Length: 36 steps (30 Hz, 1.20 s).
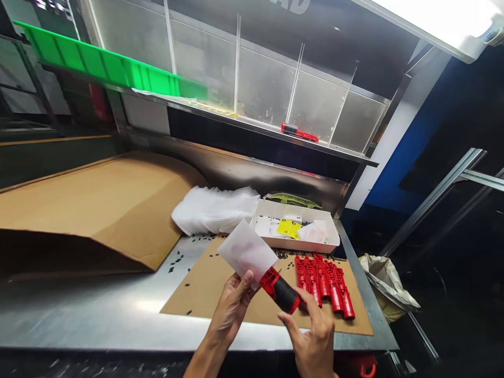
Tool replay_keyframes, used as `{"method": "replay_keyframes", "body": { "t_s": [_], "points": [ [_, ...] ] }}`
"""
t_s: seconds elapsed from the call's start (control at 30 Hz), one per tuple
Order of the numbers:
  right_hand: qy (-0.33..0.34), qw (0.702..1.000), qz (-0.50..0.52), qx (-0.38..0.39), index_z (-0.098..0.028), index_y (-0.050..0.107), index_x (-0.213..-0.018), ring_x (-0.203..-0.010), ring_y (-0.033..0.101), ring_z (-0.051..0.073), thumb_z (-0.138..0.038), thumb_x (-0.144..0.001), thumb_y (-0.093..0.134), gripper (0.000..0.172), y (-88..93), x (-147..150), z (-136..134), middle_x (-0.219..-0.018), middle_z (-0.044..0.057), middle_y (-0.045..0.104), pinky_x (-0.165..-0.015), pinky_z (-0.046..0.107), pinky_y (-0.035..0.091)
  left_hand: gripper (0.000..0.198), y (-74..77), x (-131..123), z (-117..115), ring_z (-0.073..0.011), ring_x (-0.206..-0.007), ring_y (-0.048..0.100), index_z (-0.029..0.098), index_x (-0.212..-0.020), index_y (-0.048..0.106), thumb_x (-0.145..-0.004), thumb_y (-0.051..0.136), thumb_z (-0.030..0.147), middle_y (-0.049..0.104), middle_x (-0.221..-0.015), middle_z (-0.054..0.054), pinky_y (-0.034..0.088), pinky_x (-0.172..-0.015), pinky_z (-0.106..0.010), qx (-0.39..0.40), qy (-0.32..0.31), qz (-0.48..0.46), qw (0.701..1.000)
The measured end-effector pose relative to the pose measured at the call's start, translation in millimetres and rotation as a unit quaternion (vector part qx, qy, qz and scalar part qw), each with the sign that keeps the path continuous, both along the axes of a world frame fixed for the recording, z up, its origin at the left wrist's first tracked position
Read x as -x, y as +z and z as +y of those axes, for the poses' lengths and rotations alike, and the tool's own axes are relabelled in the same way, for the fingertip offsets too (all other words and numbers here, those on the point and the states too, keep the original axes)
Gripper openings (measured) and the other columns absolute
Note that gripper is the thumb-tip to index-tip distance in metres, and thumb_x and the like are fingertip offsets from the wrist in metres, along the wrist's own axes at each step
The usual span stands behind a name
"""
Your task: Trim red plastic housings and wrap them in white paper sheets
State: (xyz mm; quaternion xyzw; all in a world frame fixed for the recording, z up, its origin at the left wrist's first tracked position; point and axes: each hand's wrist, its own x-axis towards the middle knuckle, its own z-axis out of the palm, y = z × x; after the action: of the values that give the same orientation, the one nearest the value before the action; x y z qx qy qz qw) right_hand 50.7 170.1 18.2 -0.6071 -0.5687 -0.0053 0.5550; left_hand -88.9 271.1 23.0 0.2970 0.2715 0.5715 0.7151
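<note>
Above the cardboard sheet, a red part with a black sleeve (286, 295) is held tilted, its upper end inside a translucent white pouch (248, 251). My left hand (232, 302) pinches the pouch's lower edge between thumb and fingers. At the part's lower right end, my right hand (313, 331) has its index finger against the red rim and its thumb apart from the fingers, just below. Several red parts (325, 283) lie side by side on the cardboard, right of the held part. Behind my left hand is a stack of white pouches (216, 210).
A white box (297, 244) with small packets stands at the back of the metal table (205, 333). A large cardboard box (94, 205) lies at left. Small black pieces are scattered about. A shelf above holds a green bin (102, 65) and another red part (299, 132).
</note>
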Motion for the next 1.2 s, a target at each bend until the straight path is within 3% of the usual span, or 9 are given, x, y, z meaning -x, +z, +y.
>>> {"method": "replay_keyframes", "body": {
  "t_s": [0.3,0.57,0.73,0.8,0.93,1.0,1.07,1.1,1.2],
  "points": [
    [0.015,0.994,-0.086,-0.059,-0.016,0.070,-0.117,-0.111,0.071,0.030,-0.040,-0.090,0.070,0.037,19.7,11,-13,-0.124,0.017,0.071,-0.089,0.035,0.060,0.045,-8.3,-5,-53,-0.0292,-0.106,0.067,0.019,-0.094,0.078,-0.060,0.092,0.046,0.079,-0.094,-0.008,0.048,-0.099,-0.038,0.005,-0.086,0.013,0.996],
    [0.142,0.987,-0.051,0.057,-0.018,0.076,-0.098,-0.084,0.075,0.025,-0.044,-0.086,0.071,0.029,50.6,24,-14,-0.095,0.011,0.078,-0.076,0.032,0.061,0.043,-12.4,2,-90,-0.0312,-0.111,0.066,0.024,-0.089,0.081,-0.064,0.084,0.059,0.079,-0.100,-0.008,0.044,-0.107,-0.042,0.079,-0.173,-0.108,0.976],
    [0.300,0.933,-0.029,0.199,-0.016,0.077,-0.107,-0.081,0.074,0.024,-0.048,-0.084,0.071,0.040,75.6,38,-13,-0.106,0.013,0.076,-0.065,0.030,0.060,0.048,-9.3,28,-109,-0.0269,-0.118,0.063,0.033,-0.100,0.079,-0.069,0.074,0.069,0.078,-0.107,-0.001,0.044,-0.107,-0.042,0.067,-0.207,-0.160,0.963],
    [0.342,0.908,-0.058,0.234,-0.019,0.077,-0.109,-0.085,0.075,0.024,-0.041,-0.084,0.072,0.034,85.8,47,-12,-0.114,0.010,0.075,-0.073,0.032,0.060,0.059,-9.1,40,-122,-0.0289,-0.129,0.055,0.038,-0.107,0.076,-0.067,0.066,0.080,0.075,-0.119,0.000,0.045,-0.106,-0.046,0.049,-0.224,-0.156,0.961],
    [0.373,0.884,-0.171,0.224,-0.024,0.080,-0.094,-0.091,0.075,0.023,-0.022,-0.091,0.064,0.017,105.4,65,-10,-0.096,0.004,0.080,-0.085,0.032,0.054,0.096,-13.9,73,-156,-0.0417,-0.111,0.066,0.026,-0.115,0.075,-0.052,0.055,0.096,0.077,-0.108,-0.016,0.053,-0.090,-0.055,-0.009,-0.265,-0.051,0.963],
    [0.387,0.875,-0.198,0.215,-0.023,0.080,-0.087,-0.084,0.075,0.021,-0.018,-0.093,0.061,0.021,113.4,73,-12,-0.089,0.003,0.080,-0.079,0.029,0.053,0.079,-20.0,96,-172,-0.0371,-0.079,0.073,0.023,-0.099,0.081,-0.054,0.068,0.087,0.078,-0.081,-0.016,0.055,-0.076,-0.047,-0.055,-0.203,0.065,0.975],
    [0.397,0.867,-0.206,0.219,-0.022,0.079,-0.085,-0.082,0.074,0.019,-0.017,-0.092,0.061,0.020,118.7,80,-16,-0.087,0.002,0.079,-0.078,0.028,0.052,0.045,-29.0,117,-182,-0.0296,-0.072,0.070,0.028,-0.091,0.079,-0.064,0.082,0.063,0.076,-0.075,-0.009,0.052,-0.075,-0.040,-0.095,-0.054,0.204,0.973],
    [0.402,0.864,-0.202,0.227,-0.022,0.078,-0.084,-0.081,0.074,0.019,-0.017,-0.091,0.063,0.017,120.1,83,-19,-0.087,0.002,0.079,-0.078,0.028,0.051,0.039,-34.2,124,-185,-0.0295,-0.085,0.069,0.031,-0.099,0.075,-0.067,0.086,0.050,0.076,-0.089,-0.008,0.050,-0.083,-0.039,-0.110,0.034,0.268,0.957],
    [0.418,0.854,-0.162,0.264,-0.021,0.074,-0.081,-0.080,0.073,0.018,-0.020,-0.084,0.073,0.003,119.5,93,-27,-0.084,0.000,0.078,-0.078,0.028,0.051,0.073,-48.9,131,-182,-0.0316,-0.140,0.041,0.035,-0.137,0.049,-0.072,0.084,0.034,0.051,-0.148,-0.007,0.028,-0.117,-0.046,-0.174,0.207,0.393,0.879]
  ]
}}
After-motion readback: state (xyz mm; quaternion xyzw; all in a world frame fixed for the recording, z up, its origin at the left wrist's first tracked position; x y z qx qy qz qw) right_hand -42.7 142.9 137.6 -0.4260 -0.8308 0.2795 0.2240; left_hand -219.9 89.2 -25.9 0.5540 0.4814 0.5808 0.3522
